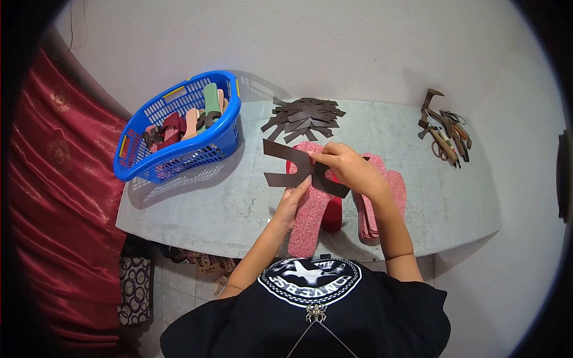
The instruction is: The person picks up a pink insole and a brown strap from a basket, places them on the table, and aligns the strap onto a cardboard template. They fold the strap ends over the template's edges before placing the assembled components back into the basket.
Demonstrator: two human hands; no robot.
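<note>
At frame centre, the right hand (343,162) and left hand (296,197) are pinching the dark strap (292,167), which should be staying flat over the pink sole (310,221)

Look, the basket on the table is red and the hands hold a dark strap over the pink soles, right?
Not quite: the basket is blue, not red, as the head view shows. The rest holds: it sits on the table, and the left hand and right hand hold a dark strap over the pink soles.
</note>
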